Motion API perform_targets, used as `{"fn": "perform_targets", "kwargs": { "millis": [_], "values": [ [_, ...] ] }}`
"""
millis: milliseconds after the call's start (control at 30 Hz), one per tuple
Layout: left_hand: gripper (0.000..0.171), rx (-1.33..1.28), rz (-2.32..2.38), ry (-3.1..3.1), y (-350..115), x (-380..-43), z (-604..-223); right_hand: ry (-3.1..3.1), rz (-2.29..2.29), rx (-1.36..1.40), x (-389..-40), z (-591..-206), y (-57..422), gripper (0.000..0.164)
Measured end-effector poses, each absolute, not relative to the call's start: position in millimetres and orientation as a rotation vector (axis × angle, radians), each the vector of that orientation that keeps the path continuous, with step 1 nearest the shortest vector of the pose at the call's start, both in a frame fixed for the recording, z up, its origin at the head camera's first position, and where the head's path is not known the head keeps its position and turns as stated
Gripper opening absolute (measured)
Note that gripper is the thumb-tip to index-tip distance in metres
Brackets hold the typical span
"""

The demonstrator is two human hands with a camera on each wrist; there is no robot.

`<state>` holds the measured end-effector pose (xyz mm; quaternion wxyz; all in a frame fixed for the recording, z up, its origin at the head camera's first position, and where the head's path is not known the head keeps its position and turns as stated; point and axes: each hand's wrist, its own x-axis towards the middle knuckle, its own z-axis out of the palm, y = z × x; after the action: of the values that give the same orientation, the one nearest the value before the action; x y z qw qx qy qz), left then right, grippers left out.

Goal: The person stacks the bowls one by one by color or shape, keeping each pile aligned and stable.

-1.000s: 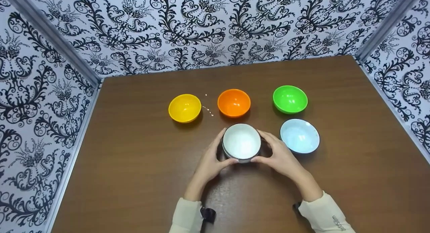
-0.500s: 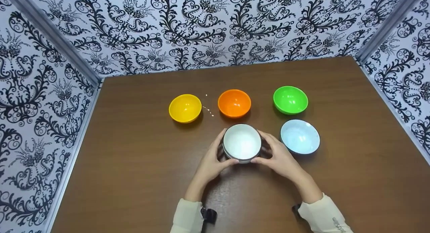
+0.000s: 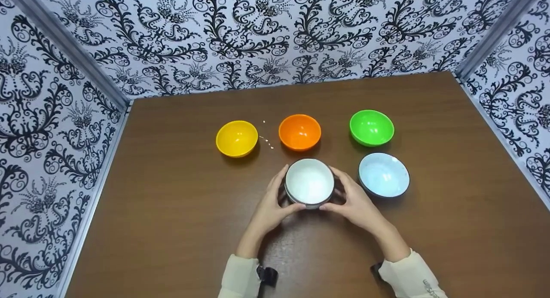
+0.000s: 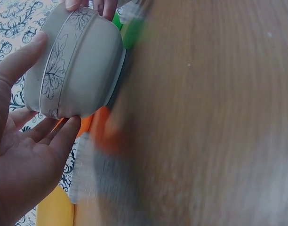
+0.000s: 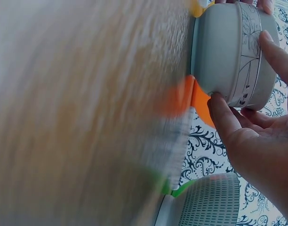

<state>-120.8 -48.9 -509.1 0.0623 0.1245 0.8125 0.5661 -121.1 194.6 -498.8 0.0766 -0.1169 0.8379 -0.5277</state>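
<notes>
A white ceramic bowl with a line-drawn plant pattern stands upright in the middle of the head view. A second edge shows just below its rim, so it may be nested in another bowl; I cannot tell for certain. My left hand grips it from the left, thumb at the near side and fingers along the far side. From the opposite side my right hand holds it the same way. Both wrist views show the patterned outer wall between the hands, its base at or near the tabletop.
Behind the white bowl are a yellow bowl, an orange bowl and a green bowl. A pale blue bowl stands just right of my right hand. Small white specks lie on the brown table. Patterned walls enclose it.
The white bowl and the other bowls stay where they were. My right hand and forearm have shifted very slightly left; the left hand keeps its hold.
</notes>
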Motion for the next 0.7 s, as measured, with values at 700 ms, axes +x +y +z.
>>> {"fn": "perform_targets", "kwargs": {
  "millis": [700],
  "values": [
    [0.093, 0.383, 1.863, 2.320, -63, -130, -497, 2.501, -1.579, -0.324, -122, -499, 194, 0.097]
  ]
}}
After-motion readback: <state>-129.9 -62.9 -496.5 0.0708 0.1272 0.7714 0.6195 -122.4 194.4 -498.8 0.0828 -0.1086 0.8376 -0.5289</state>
